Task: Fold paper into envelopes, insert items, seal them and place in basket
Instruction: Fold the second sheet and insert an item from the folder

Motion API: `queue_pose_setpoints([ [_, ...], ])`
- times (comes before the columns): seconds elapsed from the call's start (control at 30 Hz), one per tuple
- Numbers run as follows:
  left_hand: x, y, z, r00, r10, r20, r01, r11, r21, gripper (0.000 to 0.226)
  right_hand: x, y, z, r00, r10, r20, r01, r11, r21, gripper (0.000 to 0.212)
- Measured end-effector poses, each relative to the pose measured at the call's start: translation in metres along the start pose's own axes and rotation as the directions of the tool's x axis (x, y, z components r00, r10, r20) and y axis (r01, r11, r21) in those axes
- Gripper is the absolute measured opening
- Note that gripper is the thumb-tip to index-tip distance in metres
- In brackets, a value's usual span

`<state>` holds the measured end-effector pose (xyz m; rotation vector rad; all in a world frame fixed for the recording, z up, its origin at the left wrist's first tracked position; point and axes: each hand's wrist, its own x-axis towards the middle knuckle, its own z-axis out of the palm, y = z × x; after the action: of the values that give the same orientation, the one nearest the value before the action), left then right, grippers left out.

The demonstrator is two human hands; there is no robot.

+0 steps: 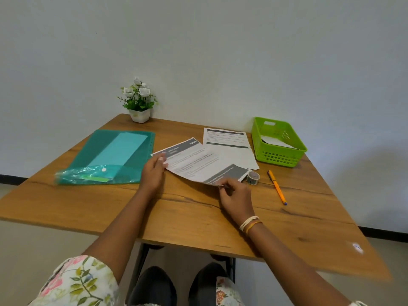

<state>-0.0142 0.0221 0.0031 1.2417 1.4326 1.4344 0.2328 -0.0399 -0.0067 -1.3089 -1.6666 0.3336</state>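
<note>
Gripping printed sheet (198,162): left hand (153,171), right hand (235,195).

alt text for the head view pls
Left hand and right hand hold a printed sheet over a wooden table; green basket, tape, pen at right, teal folder at left.

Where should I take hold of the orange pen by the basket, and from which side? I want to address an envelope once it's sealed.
Grip the orange pen around the middle of its barrel, coming from above with the right hand, which is nearer. It lies flat on the table, blue tip pointing toward the near edge, with bare wood on both sides, so fingers can likely close across the barrel.
</note>
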Motion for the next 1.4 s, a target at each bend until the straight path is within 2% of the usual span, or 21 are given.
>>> queue_pose_setpoints([
  [0.07,-0.008,0.007,-0.007,0.987,-0.16,0.01,0.156,0.948,-0.276,0.041,-0.007,0.003,-0.011,0.999,0.01,0.038,-0.011,1.0,0.023,0.017],
  [0.1,-0.009,0.009,-0.01,0.975,-0.219,0.03,0.215,0.907,-0.362,0.048,-0.009,0.006,-0.017,0.998,0.015,0.061,-0.017,0.999,0.032,0.018],
  [0.17,-0.016,0.013,-0.018,0.956,-0.287,0.063,0.289,0.878,-0.382,0.053,-0.014,0.009,-0.028,0.991,0.032,0.128,-0.039,0.998,0.054,0.021],
  [0.23,-0.025,0.013,-0.024,0.971,-0.24,0.001,0.233,0.943,-0.239,0.044,-0.017,0.011,-0.038,0.98,0.045,0.193,-0.062,0.995,0.081,0.022],
  [0.3,-0.032,0.01,-0.028,0.996,-0.04,-0.077,0.048,0.993,0.107,0.03,-0.02,0.012,-0.048,0.965,0.075,0.252,-0.105,0.988,0.11,0.025],
  [0.37,-0.035,0.008,-0.03,0.994,0.097,-0.054,-0.069,0.922,0.382,0.032,-0.021,0.015,-0.057,0.948,0.109,0.299,-0.155,0.979,0.136,0.029],
  [0.5,-0.037,0.008,-0.024,0.998,0.069,-0.009,-0.041,0.687,0.726,0.043,-0.02,0.026,-0.07,0.917,0.144,0.372,-0.191,0.977,0.093,0.023],
  [0.6,-0.044,0.01,-0.016,0.993,0.104,-0.053,-0.009,0.523,0.853,0.045,-0.013,0.036,-0.079,0.882,0.17,0.44,-0.223,0.972,0.072,0.032],
  [0.67,-0.047,0.014,-0.013,0.992,0.096,-0.076,0.014,0.526,0.85,0.043,-0.009,0.04,-0.08,0.861,0.201,0.468,-0.3,0.942,0.148,0.042],
  [0.77,-0.047,0.022,-0.009,0.992,-0.002,-0.123,0.101,0.583,0.806,0.039,-0.006,0.038,-0.077,0.842,0.319,0.435,-0.464,0.84,0.283,0.038],
  [0.83,-0.048,0.025,-0.007,0.989,-0.053,-0.141,0.144,0.598,0.788,0.04,-0.006,0.027,-0.074,0.879,0.334,0.342,-0.419,0.881,0.217,0.04],
  [0.9,-0.047,0.025,-0.006,0.984,-0.095,-0.15,0.177,0.607,0.775,0.039,-0.006,0.01,-0.068,0.937,0.285,0.204,-0.286,0.958,-0.024,0.036],
  [1.0,-0.041,0.021,-0.008,0.973,-0.163,-0.164,0.231,0.648,0.726,0.036,-0.009,-0.016,-0.046,0.976,0.178,0.127,-0.127,0.934,-0.335,0.024],
  [1.13,-0.043,0.016,-0.014,0.976,-0.143,-0.166,0.218,0.7,0.68,0.033,-0.003,-0.045,-0.002,0.959,0.197,0.205,-0.097,0.905,-0.414,0.036],
  [1.27,-0.06,0.013,-0.014,0.982,0.006,-0.189,0.135,0.677,0.724,0.031,0.006,-0.064,0.047,0.912,0.183,0.368,0.031,0.863,-0.505,0.053],
  [1.4,-0.07,0.008,-0.016,0.978,0.118,-0.173,0.038,0.711,0.702,0.019,0.003,-0.064,0.078,0.84,0.152,0.521,0.138,0.868,-0.476,0.062],
])
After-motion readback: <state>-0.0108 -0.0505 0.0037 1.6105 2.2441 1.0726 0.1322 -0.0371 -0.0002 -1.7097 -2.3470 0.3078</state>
